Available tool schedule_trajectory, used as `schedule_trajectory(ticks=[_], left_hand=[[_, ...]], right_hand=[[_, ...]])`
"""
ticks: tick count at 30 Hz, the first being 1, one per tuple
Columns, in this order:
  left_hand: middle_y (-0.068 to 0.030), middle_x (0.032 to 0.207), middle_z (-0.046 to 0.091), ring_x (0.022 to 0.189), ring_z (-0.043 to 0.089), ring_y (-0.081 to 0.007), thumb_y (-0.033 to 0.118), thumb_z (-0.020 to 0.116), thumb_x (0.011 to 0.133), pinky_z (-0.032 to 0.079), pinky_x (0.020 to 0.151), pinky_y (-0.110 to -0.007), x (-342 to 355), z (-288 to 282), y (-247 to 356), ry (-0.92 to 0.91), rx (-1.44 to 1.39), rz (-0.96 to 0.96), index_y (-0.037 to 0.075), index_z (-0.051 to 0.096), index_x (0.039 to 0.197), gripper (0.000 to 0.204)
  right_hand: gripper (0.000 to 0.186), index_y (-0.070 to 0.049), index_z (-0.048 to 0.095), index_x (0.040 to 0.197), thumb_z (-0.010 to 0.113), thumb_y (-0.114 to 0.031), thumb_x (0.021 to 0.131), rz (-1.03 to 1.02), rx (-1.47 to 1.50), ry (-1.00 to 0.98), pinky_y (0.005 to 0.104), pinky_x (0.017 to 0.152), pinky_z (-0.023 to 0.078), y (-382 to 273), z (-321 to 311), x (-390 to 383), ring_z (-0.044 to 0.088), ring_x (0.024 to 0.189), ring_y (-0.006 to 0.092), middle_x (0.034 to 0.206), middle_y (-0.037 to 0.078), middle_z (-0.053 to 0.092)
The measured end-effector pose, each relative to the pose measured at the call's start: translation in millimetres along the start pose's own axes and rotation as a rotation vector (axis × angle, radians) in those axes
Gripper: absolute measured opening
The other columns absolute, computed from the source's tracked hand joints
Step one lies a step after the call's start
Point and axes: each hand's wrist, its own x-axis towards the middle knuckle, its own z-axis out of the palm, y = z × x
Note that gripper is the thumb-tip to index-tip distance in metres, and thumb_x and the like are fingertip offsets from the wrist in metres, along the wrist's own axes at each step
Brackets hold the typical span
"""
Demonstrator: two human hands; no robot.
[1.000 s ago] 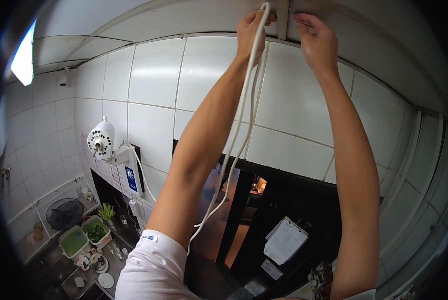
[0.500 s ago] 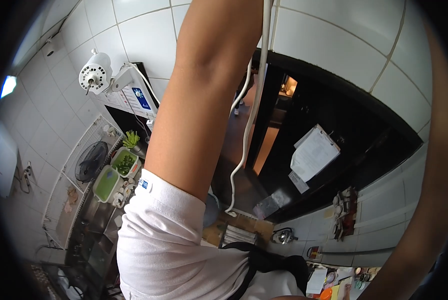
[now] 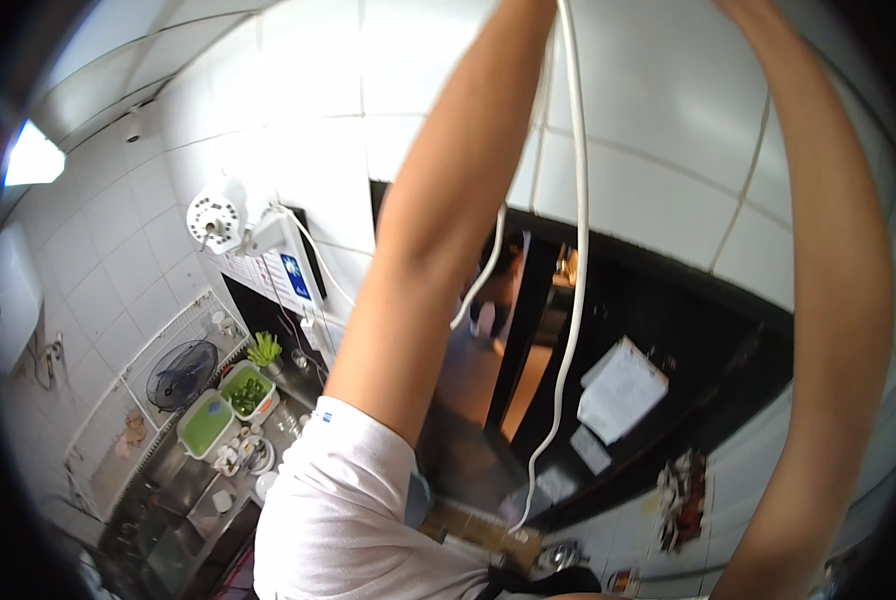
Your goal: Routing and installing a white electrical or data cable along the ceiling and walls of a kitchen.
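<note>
Both my arms are raised, and both hands lie beyond the upper edge of the picture, so what they hold or touch is hidden. My left arm (image 3: 428, 240), in a white short sleeve (image 3: 343, 490), reaches up through the middle. On the right, my bare right arm (image 3: 843, 280) curves up toward the top edge. A long white cable (image 3: 580, 200) hangs down beside my left forearm, its lower end dangling in front of the dark doorway. White wall tiles (image 3: 658, 90) fill the space between my arms.
A white fan motor (image 3: 218, 218) without blades sits on the left wall. Below, a round fan guard (image 3: 181, 375) leans on a wire rack near green-filled tubs (image 3: 208, 424) and a steel sink (image 3: 168, 500). A clipboard with papers (image 3: 623, 390) hangs on the black door (image 3: 708, 340).
My right arm has swung inward and up. The view has tilted upward, so the fan motor, door and counter sit lower. The hanging cable has shifted right of my left arm.
</note>
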Motion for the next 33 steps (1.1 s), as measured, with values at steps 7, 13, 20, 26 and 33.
schedule_trajectory(ticks=[7, 13, 20, 26, 33], left_hand=[[-0.0088, 0.075, 0.065, 0.067, 0.058, -0.0133, 0.016, 0.063, 0.086, 0.045, 0.060, -0.028, 3, -2, 23, 0.103, -0.442, -0.451, -0.006, 0.065, 0.085, 0.022], [-0.0060, 0.068, 0.062, 0.059, 0.054, -0.0108, 0.013, 0.069, 0.083, 0.042, 0.054, -0.025, 12, -2, -4, 0.134, -0.629, -0.609, -0.005, 0.066, 0.083, 0.018], [-0.0062, 0.078, 0.064, 0.073, 0.059, -0.0122, 0.015, 0.063, 0.089, 0.050, 0.070, -0.027, -5, 2, 12, 0.026, -0.588, -0.675, -0.003, 0.065, 0.087, 0.019], [-0.0078, 0.064, 0.062, 0.058, 0.054, -0.0121, 0.022, 0.053, 0.094, 0.043, 0.056, -0.029, 19, 7, 2, 0.022, -0.358, -0.425, -0.004, 0.067, 0.077, 0.034], [-0.0179, 0.107, 0.065, 0.103, 0.060, -0.0247, 0.026, 0.051, 0.098, 0.045, 0.089, -0.034, 24, -6, -12, -0.276, -0.278, -0.478, -0.007, 0.058, 0.111, 0.036]], right_hand=[[0.044, -0.006, 0.060, 0.121, 0.047, -0.001, 0.079, -0.160, 0.040, 0.083, 0.0341, 0.100, 0.038, 51, 7, 12, 0.053, 0.116, 0.0221, 0.118, 0.007, 0.063], [0.053, -0.002, 0.061, 0.115, 0.038, 0.007, 0.068, -0.108, 0.139, 0.046, 0.0307, 0.100, 0.037, 34, 15, 19, 0.056, 0.109, 0.0222, 0.109, 0.009, 0.066], [0.056, -0.011, 0.063, 0.115, 0.038, 0.005, 0.067, -0.057, 0.076, 0.048, 0.0343, 0.098, 0.040, 55, 9, 19, 0.056, 0.109, 0.0235, 0.112, 0.004, 0.067], [0.057, -0.010, 0.059, 0.120, 0.039, 0.005, 0.069, -0.003, 0.055, -0.005, 0.0352, 0.101, 0.038, 52, 6, 21, 0.053, 0.115, 0.0244, 0.118, 0.005, 0.063], [0.060, -0.009, 0.055, 0.126, 0.034, 0.008, 0.072, 0.083, -0.159, -0.056, 0.0379, 0.106, 0.036, 54, 8, 19, 0.050, 0.124, 0.0256, 0.128, 0.009, 0.058]])
